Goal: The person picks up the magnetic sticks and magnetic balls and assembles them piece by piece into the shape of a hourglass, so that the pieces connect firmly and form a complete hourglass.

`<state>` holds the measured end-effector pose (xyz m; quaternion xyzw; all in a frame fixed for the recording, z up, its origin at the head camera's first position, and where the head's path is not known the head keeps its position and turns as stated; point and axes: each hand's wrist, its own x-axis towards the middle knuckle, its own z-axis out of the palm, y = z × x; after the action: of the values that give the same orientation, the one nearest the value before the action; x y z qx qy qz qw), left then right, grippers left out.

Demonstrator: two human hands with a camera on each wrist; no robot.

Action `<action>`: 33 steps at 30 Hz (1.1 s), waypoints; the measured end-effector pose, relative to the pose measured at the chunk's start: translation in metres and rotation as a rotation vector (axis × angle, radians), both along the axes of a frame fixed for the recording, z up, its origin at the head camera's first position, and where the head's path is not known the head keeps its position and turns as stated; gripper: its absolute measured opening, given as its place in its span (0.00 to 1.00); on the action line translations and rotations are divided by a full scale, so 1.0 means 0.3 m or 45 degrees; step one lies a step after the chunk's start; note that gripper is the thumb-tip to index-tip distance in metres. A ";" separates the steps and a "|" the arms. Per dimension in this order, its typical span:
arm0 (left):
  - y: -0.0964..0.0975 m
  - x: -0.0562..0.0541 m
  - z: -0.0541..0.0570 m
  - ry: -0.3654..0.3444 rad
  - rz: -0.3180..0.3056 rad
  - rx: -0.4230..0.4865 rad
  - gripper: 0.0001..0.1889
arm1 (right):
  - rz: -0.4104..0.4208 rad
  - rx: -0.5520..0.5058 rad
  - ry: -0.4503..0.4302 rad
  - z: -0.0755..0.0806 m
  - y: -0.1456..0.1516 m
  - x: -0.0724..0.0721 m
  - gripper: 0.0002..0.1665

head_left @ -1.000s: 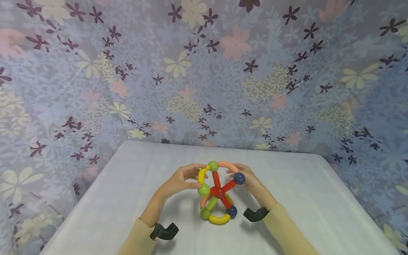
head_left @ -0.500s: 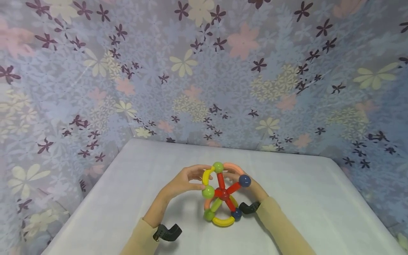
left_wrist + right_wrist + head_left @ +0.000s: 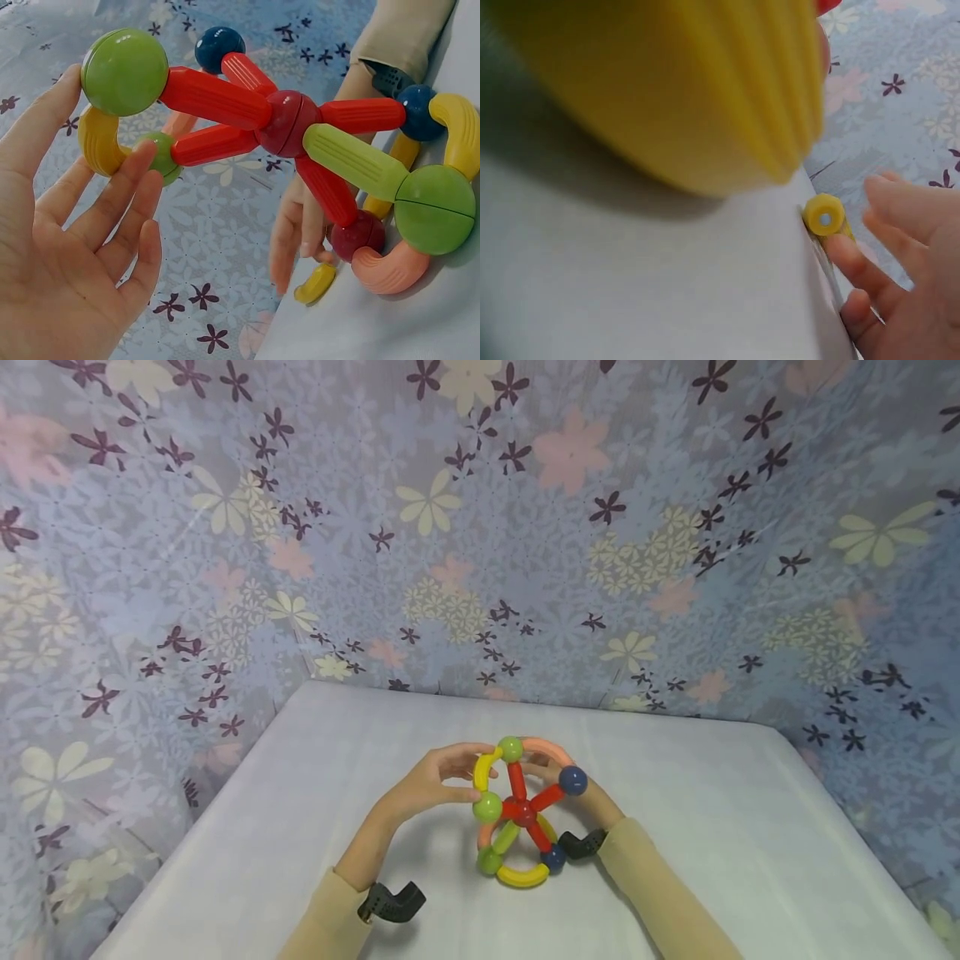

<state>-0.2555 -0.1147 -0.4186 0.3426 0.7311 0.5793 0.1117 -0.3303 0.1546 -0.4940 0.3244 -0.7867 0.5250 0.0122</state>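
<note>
A magnetic ball-and-rod toy frame [image 3: 525, 812] stands on the white-covered table. Red rods and one light green rod join at its dark red hub [image 3: 286, 124]; curved pieces link green, blue and red balls around it. My left hand [image 3: 423, 787] holds its upper left side, the thumb against a green ball [image 3: 126, 71] and fingertips around a yellow curved rod [image 3: 99, 141] and the smaller green ball. Behind the frame my right hand [image 3: 919, 277] reaches to a loose yellow curved rod [image 3: 315, 283]. One finger seems to touch that rod; the others are loosely extended.
The white tabletop [image 3: 360, 718] extends around the toy. A flower-patterned cloth [image 3: 480, 527] hangs behind and beside the table. Black wrist cameras sit at both sleeves, the right one [image 3: 582, 845] close to the lower blue ball.
My right hand has moved left behind the frame, away from the right-hand curved piece, toward the back. My left hand keeps its hold, and the frame stays nearly in place.
</note>
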 end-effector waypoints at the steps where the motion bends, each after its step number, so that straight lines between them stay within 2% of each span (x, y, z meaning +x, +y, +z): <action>1: 0.000 0.001 0.001 -0.005 0.000 0.000 0.31 | -0.037 0.053 -0.044 -0.048 0.012 -0.033 0.23; 3: -0.001 0.001 0.000 -0.009 0.000 -0.001 0.31 | -0.103 0.147 -0.171 -0.086 0.021 -0.049 0.27; 4: -0.002 0.001 -0.001 -0.010 -0.002 0.001 0.31 | -0.091 0.135 -0.210 -0.086 0.023 -0.041 0.26; 5: -0.002 0.001 -0.002 -0.016 -0.002 0.002 0.31 | -0.054 0.117 -0.198 -0.090 0.027 -0.043 0.25; 7: -0.003 0.001 -0.004 -0.015 -0.005 -0.002 0.31 | 0.100 -0.004 -0.040 -0.117 0.039 -0.070 0.24; 8: -0.002 0.001 -0.004 -0.006 -0.007 -0.003 0.31 | 0.149 -0.053 0.021 -0.113 0.044 -0.069 0.23; 10: 0.000 -0.001 -0.001 0.013 -0.007 -0.006 0.31 | 0.180 -0.105 0.124 -0.104 0.055 -0.069 0.23; 11: 0.002 -0.002 0.000 0.021 -0.005 -0.009 0.31 | 0.149 -0.092 0.166 -0.100 0.060 -0.069 0.24; 12: 0.003 -0.002 0.002 0.028 -0.003 -0.010 0.31 | 0.088 -0.063 0.159 -0.094 0.064 -0.065 0.26; 14: 0.004 -0.002 0.005 0.035 0.002 -0.011 0.31 | -0.065 0.041 0.071 -0.058 0.067 -0.034 0.28; 16: 0.003 -0.002 0.005 0.031 0.009 -0.018 0.31 | -0.213 0.125 0.012 -0.053 0.070 -0.030 0.28; 20: 0.003 -0.002 0.004 0.012 0.004 -0.020 0.31 | -0.496 0.212 -0.148 -0.048 0.084 -0.019 0.21; 22: 0.003 -0.003 0.004 0.006 -0.004 -0.013 0.31 | -0.633 0.211 -0.206 -0.045 0.097 -0.013 0.19; 24: 0.003 -0.004 0.004 0.006 -0.008 -0.010 0.31 | -0.734 0.252 -0.203 -0.042 0.113 -0.007 0.22; 27: -0.002 -0.003 0.002 -0.002 -0.005 -0.009 0.31 | -0.814 0.280 -0.185 -0.039 0.137 0.008 0.26; 30: 0.000 0.000 0.005 -0.013 0.001 -0.014 0.32 | -0.812 0.308 -0.198 -0.031 0.168 0.029 0.27; 33: 0.004 0.002 0.008 -0.013 0.001 -0.018 0.32 | -0.806 0.285 -0.282 -0.022 0.190 0.053 0.28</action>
<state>-0.2550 -0.1136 -0.4161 0.3386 0.7348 0.5758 0.1179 -0.3143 0.2115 -0.5006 0.0049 -0.8975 0.4378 0.0534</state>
